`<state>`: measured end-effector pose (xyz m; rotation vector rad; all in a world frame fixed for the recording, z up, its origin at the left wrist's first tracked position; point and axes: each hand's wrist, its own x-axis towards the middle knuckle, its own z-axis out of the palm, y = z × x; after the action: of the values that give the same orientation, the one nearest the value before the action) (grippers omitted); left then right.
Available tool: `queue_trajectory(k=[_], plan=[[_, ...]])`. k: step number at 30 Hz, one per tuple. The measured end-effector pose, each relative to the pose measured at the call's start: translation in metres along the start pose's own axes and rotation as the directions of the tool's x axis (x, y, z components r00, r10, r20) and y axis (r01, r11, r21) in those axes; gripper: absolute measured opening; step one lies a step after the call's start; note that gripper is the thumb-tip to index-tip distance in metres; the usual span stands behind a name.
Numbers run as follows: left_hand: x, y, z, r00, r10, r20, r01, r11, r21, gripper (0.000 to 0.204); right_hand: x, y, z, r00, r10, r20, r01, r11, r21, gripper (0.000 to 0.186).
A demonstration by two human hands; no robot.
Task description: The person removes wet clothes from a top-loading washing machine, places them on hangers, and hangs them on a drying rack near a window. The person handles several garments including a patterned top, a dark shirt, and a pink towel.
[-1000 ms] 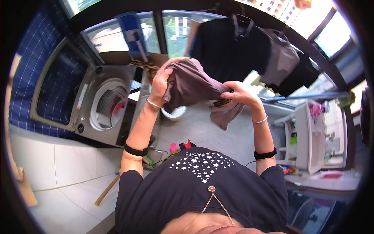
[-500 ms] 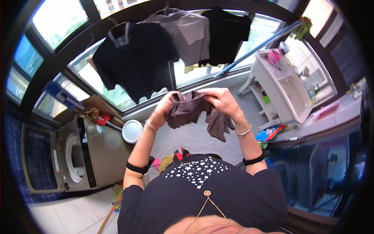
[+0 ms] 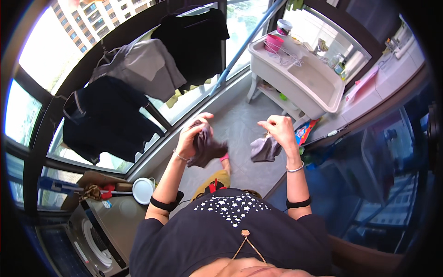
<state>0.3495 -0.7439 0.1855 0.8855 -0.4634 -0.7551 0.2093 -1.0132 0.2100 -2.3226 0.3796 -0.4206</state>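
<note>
My left hand is closed on a crumpled dark brownish-grey garment, which hangs down past my fingers over the floor. A hand's breadth or more to the right, my right hand pinches a smaller greyish-purple piece of cloth by its upper edge, and the rest dangles free. The two pieces are apart. Which kind of garment each is I cannot make out, since both are bunched up.
Dark and grey shirts hang along the window at left. A white sink stands ahead right. At lower left are a top-loading washing machine and a white-lidded bucket. A blue pole slants near the window.
My hands have moved apart; the brownish-grey garment, held by both before, is now only in my left. My view has turned right, toward the sink, and a pink-shod foot shows.
</note>
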Motion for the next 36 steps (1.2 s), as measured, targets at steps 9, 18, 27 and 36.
queue_trajectory(k=[9, 18, 27, 36], plan=[[0.125, -0.091, 0.023, 0.877, -0.246, 0.413, -0.054, 0.803, 0.593, 0.050, 0.082, 0.012, -0.007, 0.954, -0.192, 0.229, 0.074, 0.894, 0.442, 0.014], [0.266, -0.060, 0.003, 0.961, -0.075, 0.264, -0.099, 0.803, 0.587, 0.018, 0.212, 0.106, -0.065, 0.857, -0.187, 0.480, 0.207, 0.978, 0.013, 0.033], [0.351, -0.042, 0.023, 0.865, -0.208, 0.457, -0.271, 0.573, 0.773, 0.010, 0.241, 0.175, -0.090, 0.608, 0.089, 0.789, 0.248, 0.923, -0.294, 0.040], [0.362, -0.042, -0.019, 0.992, -0.119, -0.036, 0.060, 0.209, 0.976, 0.024, 0.321, 0.236, -0.091, 0.929, -0.119, 0.351, 0.031, 0.969, 0.246, 0.046]])
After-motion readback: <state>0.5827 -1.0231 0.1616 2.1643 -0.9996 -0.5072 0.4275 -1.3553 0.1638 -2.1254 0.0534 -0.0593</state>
